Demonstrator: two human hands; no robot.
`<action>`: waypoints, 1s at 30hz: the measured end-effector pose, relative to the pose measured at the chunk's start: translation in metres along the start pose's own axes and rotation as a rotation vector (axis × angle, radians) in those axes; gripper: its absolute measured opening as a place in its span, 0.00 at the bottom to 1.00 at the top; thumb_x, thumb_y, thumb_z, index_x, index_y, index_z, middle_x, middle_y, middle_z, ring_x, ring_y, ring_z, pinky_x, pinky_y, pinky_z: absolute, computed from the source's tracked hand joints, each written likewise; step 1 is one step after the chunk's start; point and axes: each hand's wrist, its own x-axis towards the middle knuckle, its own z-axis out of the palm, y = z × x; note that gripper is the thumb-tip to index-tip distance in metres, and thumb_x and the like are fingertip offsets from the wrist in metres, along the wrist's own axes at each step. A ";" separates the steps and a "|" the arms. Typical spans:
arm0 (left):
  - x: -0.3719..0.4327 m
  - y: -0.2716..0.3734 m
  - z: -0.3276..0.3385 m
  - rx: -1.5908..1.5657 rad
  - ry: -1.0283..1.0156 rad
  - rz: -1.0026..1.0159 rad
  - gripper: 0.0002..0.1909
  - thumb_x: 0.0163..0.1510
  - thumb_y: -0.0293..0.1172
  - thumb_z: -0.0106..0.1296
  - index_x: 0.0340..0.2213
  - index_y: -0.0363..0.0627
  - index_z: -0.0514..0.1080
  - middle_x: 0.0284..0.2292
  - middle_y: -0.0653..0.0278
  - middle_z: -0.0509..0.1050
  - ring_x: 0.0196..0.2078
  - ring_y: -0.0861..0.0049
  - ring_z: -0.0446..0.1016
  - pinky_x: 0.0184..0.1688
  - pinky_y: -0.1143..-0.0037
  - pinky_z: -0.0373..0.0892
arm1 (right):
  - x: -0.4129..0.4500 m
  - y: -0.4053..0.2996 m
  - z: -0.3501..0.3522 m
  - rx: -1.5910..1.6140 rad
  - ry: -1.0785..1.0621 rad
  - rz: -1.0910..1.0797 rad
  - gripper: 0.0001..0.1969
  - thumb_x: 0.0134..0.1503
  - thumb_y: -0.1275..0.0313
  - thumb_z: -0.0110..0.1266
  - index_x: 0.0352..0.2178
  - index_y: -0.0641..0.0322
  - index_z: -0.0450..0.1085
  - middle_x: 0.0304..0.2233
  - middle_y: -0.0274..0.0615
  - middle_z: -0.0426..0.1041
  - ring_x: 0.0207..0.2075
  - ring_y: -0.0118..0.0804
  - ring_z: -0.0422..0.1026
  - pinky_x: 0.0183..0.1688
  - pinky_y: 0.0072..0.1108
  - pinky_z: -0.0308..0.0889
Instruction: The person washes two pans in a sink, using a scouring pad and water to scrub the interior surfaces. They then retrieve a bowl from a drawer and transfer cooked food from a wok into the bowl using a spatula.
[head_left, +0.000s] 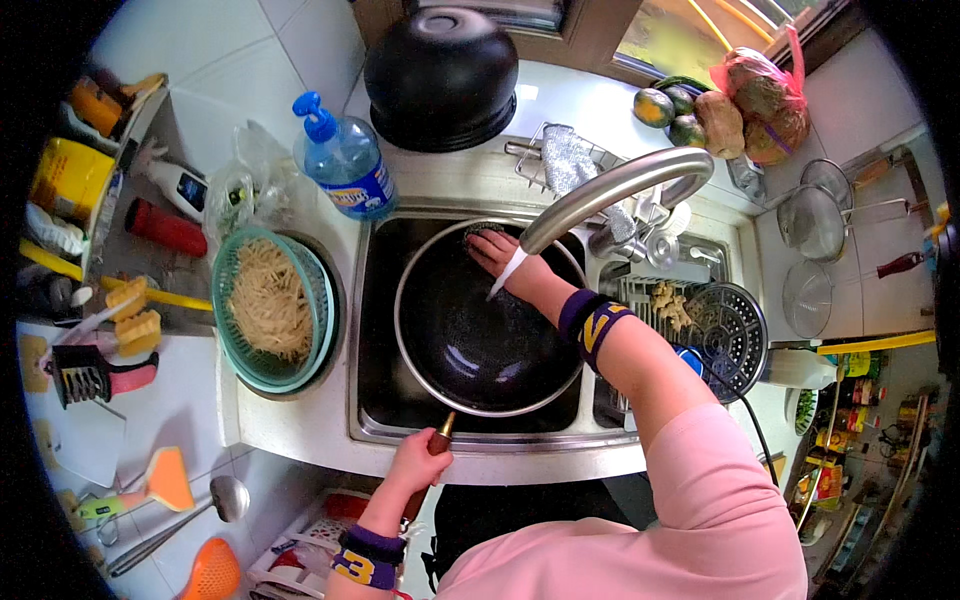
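A dark wok (480, 330) with a metal rim lies in the kitchen sink (367, 420). My left hand (420, 459) grips the wok's wooden handle (441, 441) near the counter's front edge. At the wok's far inner wall, my right hand (501, 255) presses a scouring pad (481, 227) with its fingers. Water (505, 276) runs from the curved metal faucet (622, 187) beside the right hand into the wok. Purple bands are on both arms.
Left of the sink stands a green basket (222, 300) of pale shreds, with a blue pump bottle (349, 169) behind it. A large black pot (442, 75) stands at the back. Right are a wire rack (536, 165), ginger (670, 306) and a perforated steamer plate (726, 330).
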 end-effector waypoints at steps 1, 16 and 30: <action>0.003 -0.004 0.001 -0.019 -0.013 -0.021 0.11 0.42 0.30 0.54 0.27 0.37 0.67 0.14 0.61 0.69 0.13 0.75 0.70 0.16 0.75 0.65 | -0.001 0.000 -0.001 -0.112 0.089 -0.105 0.11 0.51 0.70 0.47 0.32 0.57 0.76 0.51 0.43 0.64 0.55 0.46 0.59 0.53 0.28 0.63; 0.001 -0.015 0.000 -0.058 -0.020 -0.076 0.12 0.43 0.30 0.54 0.28 0.36 0.67 0.15 0.59 0.70 0.12 0.74 0.70 0.14 0.74 0.64 | -0.106 0.003 -0.120 -0.063 -0.435 0.081 0.16 0.51 0.74 0.48 0.43 0.49 0.70 0.51 0.42 0.65 0.54 0.46 0.61 0.61 0.39 0.51; 0.002 -0.005 0.002 -0.063 -0.004 -0.071 0.10 0.42 0.28 0.53 0.26 0.36 0.66 0.15 0.60 0.69 0.13 0.74 0.70 0.15 0.73 0.65 | -0.127 -0.008 -0.107 0.318 -0.063 0.432 0.13 0.51 0.80 0.50 0.40 0.54 0.69 0.48 0.46 0.65 0.49 0.54 0.62 0.52 0.36 0.61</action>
